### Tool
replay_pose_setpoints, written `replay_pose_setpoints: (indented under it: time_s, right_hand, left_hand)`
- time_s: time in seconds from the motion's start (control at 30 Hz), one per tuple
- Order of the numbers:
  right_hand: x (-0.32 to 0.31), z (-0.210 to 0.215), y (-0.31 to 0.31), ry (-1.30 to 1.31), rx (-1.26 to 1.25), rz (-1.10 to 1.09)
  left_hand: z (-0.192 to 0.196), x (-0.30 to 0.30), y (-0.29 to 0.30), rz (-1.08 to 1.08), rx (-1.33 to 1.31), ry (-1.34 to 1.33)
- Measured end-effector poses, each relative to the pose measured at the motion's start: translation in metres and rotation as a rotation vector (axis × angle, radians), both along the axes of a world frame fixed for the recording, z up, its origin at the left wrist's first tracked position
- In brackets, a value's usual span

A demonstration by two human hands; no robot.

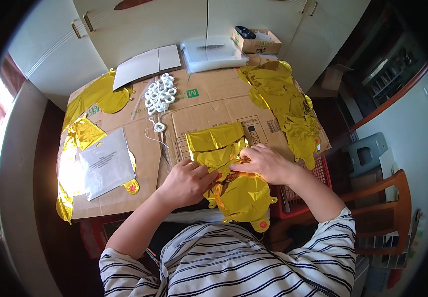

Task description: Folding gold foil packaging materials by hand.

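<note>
A gold foil balloon (246, 198), flat and partly folded, lies at the near edge of the cardboard-covered table, its lower end hanging over the edge. My left hand (189, 182) is closed on its left side, fingers curled in. On the right, my right hand (262, 163) pinches the crumpled middle of the same foil. The folded upper part (216, 137) rests flat on the cardboard beyond both hands. Small red round marks show on the foil. My fingertips are partly hidden in its creases.
Small white ribbon rolls (159, 94) sit mid-table. A clear plastic bag (107, 163) lies left, over more gold foil. Another gold foil pile (285, 104) covers the right side. Grey-white boards (147, 65), a stack of clear bags (213, 53) and a small box (257, 42) line the back.
</note>
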State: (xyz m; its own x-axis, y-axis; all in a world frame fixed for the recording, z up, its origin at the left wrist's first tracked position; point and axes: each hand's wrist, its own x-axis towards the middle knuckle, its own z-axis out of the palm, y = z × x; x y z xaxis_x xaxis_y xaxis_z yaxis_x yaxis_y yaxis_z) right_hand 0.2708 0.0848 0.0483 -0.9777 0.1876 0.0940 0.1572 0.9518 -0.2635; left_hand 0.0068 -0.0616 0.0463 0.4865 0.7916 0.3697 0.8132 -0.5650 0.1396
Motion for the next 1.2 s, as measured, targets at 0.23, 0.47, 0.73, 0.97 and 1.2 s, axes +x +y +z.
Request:
replay_pose_setpoints:
  time_s: [0.23, 0.47, 0.73, 0.97, 1.2]
  right_hand:
    - [0.003, -0.002, 0.004, 0.088, -0.069, -0.014]
    - [0.001, 0.008, 0.013, 0.076, -0.31, -0.16]
    - [-0.01, 0.0, 0.042, -0.016, -0.834, -0.566]
    - [-0.011, -0.023, 0.04, 0.147, -0.941, -0.582]
    - [-0.009, -0.018, 0.022, 0.227, -0.916, -0.604]
  left_hand:
    - [-0.011, 0.001, 0.006, 0.058, -0.071, -0.019]
    - [-0.006, -0.012, 0.021, 0.112, -0.295, -0.189]
    - [0.012, -0.022, 0.048, 0.49, -0.798, -0.457]
    - [0.013, -0.013, 0.031, 0.649, -0.779, -0.581]
    - [0.008, -0.009, 0.021, 0.705, -0.684, -0.634]
